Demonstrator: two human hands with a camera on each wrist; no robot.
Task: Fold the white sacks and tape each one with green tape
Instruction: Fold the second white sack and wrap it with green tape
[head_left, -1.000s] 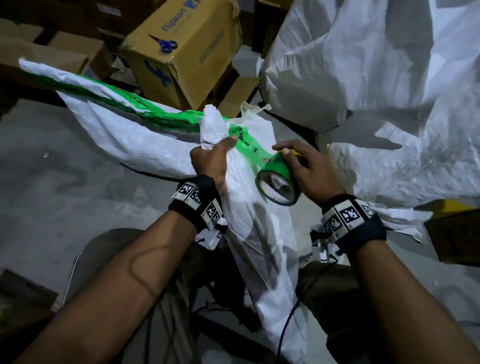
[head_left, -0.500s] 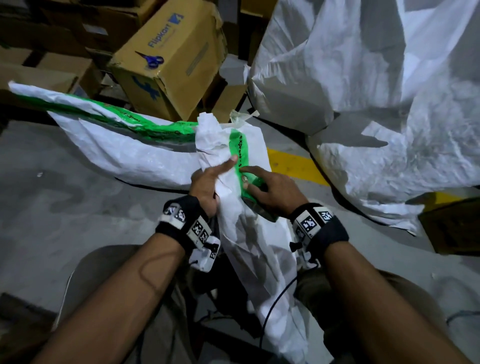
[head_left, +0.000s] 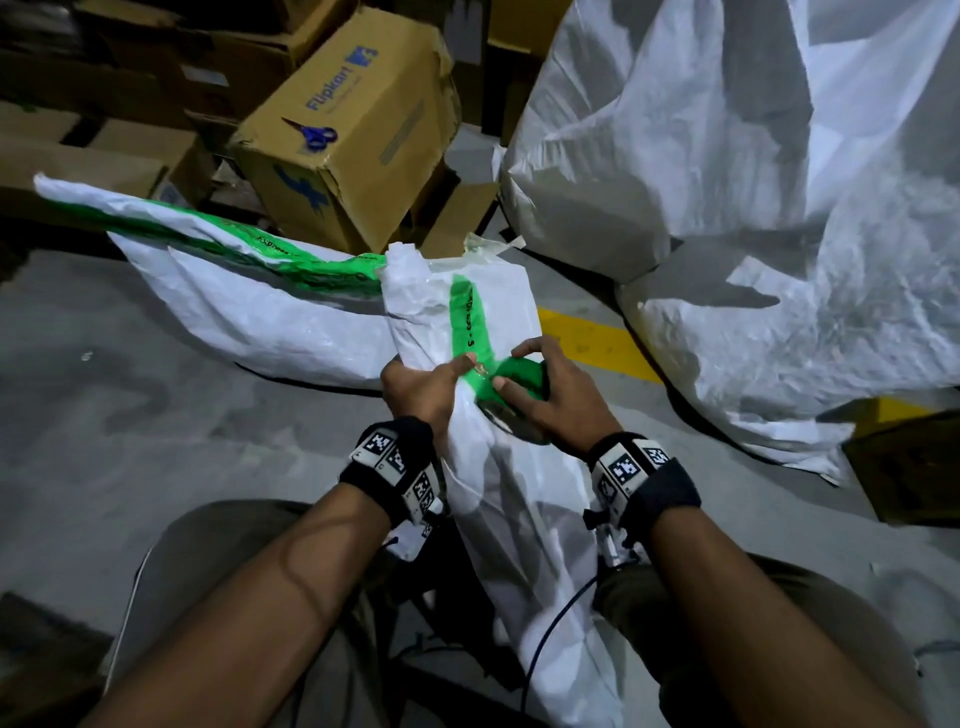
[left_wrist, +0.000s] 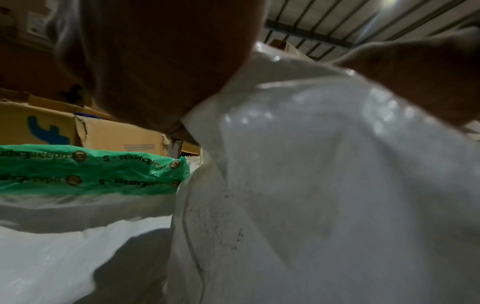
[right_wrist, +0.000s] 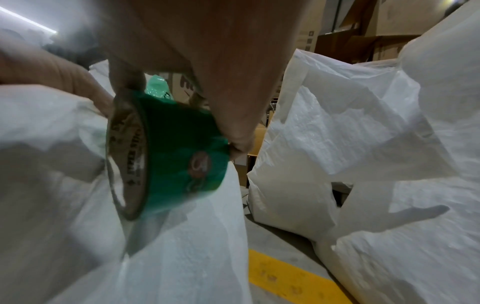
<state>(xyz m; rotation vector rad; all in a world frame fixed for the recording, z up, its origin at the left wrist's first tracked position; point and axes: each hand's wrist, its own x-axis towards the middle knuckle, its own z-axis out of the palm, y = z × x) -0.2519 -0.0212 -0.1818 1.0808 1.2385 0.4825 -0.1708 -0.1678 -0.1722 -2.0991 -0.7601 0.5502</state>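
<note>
Head view: on a grey concrete floor (head_left: 130, 415) with a yellow line (head_left: 597, 338), the left hand (head_left: 421, 387) grips the folded sack (head_left: 519, 519) at centre. The right hand (head_left: 550, 395) curls round the tape roll (head_left: 519, 382), pressed against the sack. Cardboard boxes (head_left: 353, 130) stand at eleven o'clock, more white sacks (head_left: 753, 208) at two.

A warehouse: stacked cardboard boxes (head_left: 353, 130), concrete floor (head_left: 130, 405) with yellow line (head_left: 597, 338).

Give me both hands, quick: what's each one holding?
Left hand: gripping the folded white sack, thumb on the tape strip.
Right hand: holding the green tape roll.
</note>
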